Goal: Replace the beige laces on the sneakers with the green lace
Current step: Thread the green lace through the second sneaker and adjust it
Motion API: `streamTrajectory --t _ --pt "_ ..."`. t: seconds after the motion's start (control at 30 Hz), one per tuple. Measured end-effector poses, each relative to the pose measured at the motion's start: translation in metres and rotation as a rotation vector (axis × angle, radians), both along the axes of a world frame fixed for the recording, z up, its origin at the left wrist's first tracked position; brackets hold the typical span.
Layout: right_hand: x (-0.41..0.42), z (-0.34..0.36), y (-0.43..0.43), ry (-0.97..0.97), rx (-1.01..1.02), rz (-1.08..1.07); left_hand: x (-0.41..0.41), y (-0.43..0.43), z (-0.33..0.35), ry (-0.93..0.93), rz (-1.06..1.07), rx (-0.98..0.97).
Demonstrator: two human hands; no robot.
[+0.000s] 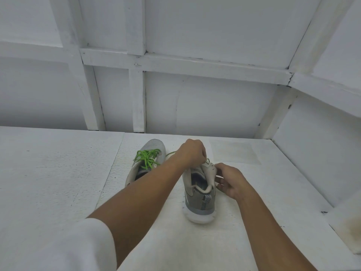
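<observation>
Two grey sneakers stand on the white table with their heels toward me. The left sneaker [152, 147] carries a bright green lace [147, 158] tied across its top. The right sneaker [199, 200] has its beige tongue pulled up. My left hand [192, 152] reaches over the right sneaker's front, fingers curled, pinching a green lace end [207, 160] at the top of the tongue. A thin stretch of that lace trails left past my wrist. My right hand [229, 178] pinches the beige tongue [210, 171] from the right side. The right sneaker's eyelets are hidden by my hands.
The white table [58, 173] ends at a white panelled wall with wooden battens [138, 98] behind the sneakers. A raised white side wall [312, 153] closes off the right. My left arm crosses in front of the left sneaker's heel.
</observation>
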State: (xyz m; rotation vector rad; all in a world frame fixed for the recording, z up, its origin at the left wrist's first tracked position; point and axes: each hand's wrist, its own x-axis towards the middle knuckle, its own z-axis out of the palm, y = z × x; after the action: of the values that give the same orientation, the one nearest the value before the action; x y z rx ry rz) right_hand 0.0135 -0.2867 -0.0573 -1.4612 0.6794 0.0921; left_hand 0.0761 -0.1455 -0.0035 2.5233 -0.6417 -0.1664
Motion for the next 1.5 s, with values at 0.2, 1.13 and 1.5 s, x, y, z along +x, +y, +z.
streamTrajectory --t 0.2,1.13,1.5 --pt "0.001 -0.003 -0.001 -0.007 0.0 -0.005 0.0 -0.002 -0.003 -0.019 0.009 0.011" --pt "-0.005 0.017 0.002 -0.028 -0.002 0.091 -0.009 -0.017 -0.015 -0.12 0.011 0.105" --pt "0.013 0.03 -0.003 -0.081 -0.486 0.325 -0.037 0.006 -0.028 -0.161 0.292 -0.157"
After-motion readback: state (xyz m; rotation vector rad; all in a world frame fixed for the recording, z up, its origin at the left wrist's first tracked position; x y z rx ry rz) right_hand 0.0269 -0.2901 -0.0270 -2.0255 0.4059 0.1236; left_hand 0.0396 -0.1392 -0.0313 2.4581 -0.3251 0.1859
